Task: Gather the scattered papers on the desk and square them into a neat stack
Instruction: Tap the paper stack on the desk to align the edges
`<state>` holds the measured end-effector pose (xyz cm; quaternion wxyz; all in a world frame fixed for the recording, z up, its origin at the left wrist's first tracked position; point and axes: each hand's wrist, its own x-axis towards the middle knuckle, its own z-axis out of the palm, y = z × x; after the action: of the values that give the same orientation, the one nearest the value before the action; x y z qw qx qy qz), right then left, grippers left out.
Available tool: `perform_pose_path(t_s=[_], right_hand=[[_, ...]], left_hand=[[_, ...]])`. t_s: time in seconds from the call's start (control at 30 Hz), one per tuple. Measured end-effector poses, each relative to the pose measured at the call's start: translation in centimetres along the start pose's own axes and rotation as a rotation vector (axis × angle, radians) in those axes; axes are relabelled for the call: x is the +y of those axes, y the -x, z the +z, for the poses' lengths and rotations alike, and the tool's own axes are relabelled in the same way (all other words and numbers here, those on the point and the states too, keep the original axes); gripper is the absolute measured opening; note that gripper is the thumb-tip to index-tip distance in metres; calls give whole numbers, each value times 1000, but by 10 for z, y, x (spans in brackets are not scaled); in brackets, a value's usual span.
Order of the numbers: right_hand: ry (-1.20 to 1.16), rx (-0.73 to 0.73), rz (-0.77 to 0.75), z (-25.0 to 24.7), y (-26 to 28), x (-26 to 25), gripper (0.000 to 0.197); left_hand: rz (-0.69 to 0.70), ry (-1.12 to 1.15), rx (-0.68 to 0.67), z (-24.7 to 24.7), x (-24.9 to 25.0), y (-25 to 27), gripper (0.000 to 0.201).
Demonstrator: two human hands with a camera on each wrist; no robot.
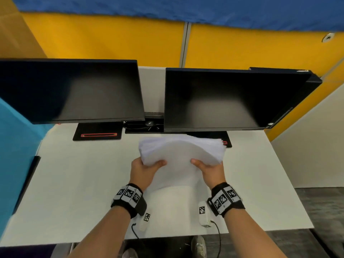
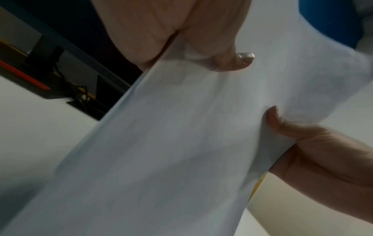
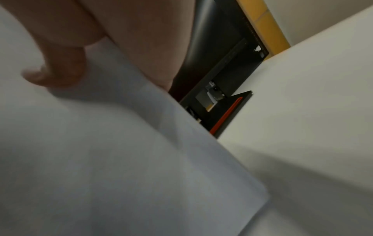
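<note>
a stack of white papers (image 1: 181, 152) was held above the middle of the white desk (image 1: 74, 183), just in front of the two dark monitors. the stack was gripped at its near edge, and its long axis ran left to right across the desk, its sheets bowed upward in an arch between the hands. the far edge pointed toward the monitors, and the sheet edges were fanned slightly at the right end.

the left hand (image 1: 144, 169) was closed on the left near corner, thumb on top. the right hand (image 1: 209, 170) was closed on the right near corner in the same way. in the left wrist view the thumb was seen pressed onto the top sheet.

behind the papers, the left monitor (image 1: 70, 92) and the right monitor (image 1: 223, 99) were stood side by side, with black bases bearing red strips beneath them. a yellow partition (image 1: 111, 38) was seen behind. two small white tagged devices with cables were seen below the wrists.
</note>
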<state>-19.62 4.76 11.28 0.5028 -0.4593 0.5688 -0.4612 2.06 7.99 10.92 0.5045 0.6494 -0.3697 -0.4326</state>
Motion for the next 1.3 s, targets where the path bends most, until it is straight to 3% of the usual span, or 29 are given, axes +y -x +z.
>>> perform_pose_path(t_s=[0.17,0.3,0.43,0.63,0.73,0.87,0.97,1.07,1.3], right_hand=[[-45,3,-150,5,-2,-16,38],[11,-44,-97,3,-1,-4,49],[15,11,-60,10,-2,-5,34],[18,-12,-81,10,-2,-2,35],[47,-3,-85,10,0,2,53],[-114,25,-148,12,6,-21,76],[-196,142,-154,21,8,-42,65],[-161,215,-138,26,3,-50,37],[-217,274,-206,26,-2,-54,22]], left_hand=[[110,70,29,-9,17,-1,40],[134,-6,12,-19,6,-4,54],[99,-20,38,-15,13,-4,29],[142,-25,73,-16,9,-2,25],[130,-39,139,-11,8,1,30],[275,87,216,-1,37,13,48],[261,150,324,11,57,17,27],[200,196,386,13,63,12,10],[262,159,369,9,63,10,8]])
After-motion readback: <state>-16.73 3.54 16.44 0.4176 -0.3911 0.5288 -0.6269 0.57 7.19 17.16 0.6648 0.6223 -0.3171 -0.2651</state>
